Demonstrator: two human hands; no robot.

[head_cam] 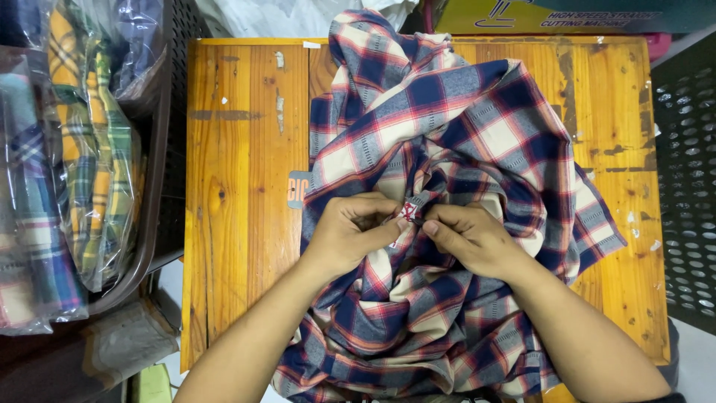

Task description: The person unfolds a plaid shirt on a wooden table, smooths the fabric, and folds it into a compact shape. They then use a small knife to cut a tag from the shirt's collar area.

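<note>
Both of our hands meet over the middle of the worktop (246, 149), buried in a plaid shirt (447, 142). Our left hand (350, 231) curls its fingers shut around a fold of cloth, thumb tip pressed toward the centre, and our right hand (473, 237) mirrors it, fingers bent and pinching the fabric just beside a small red-and-white tag (409, 212) that sits between the two thumbs. To work well here, we judge it best to keep the pinches close to the tag, hold the cloth taut between them, and let the rest of the garment lie slack on the wood.

Largest in view, the shirt is rumpled and spreads from the far edge of the worktop to the near edge, hanging over toward us. Its checks are navy, cream and grey, crossed with thin red lines. It covers the middle and right of the orange wooden surface, leaving the left side bare. Beyond the left edge, bagged plaid garments (89, 149) stand in a dark basket (168, 149).
</note>
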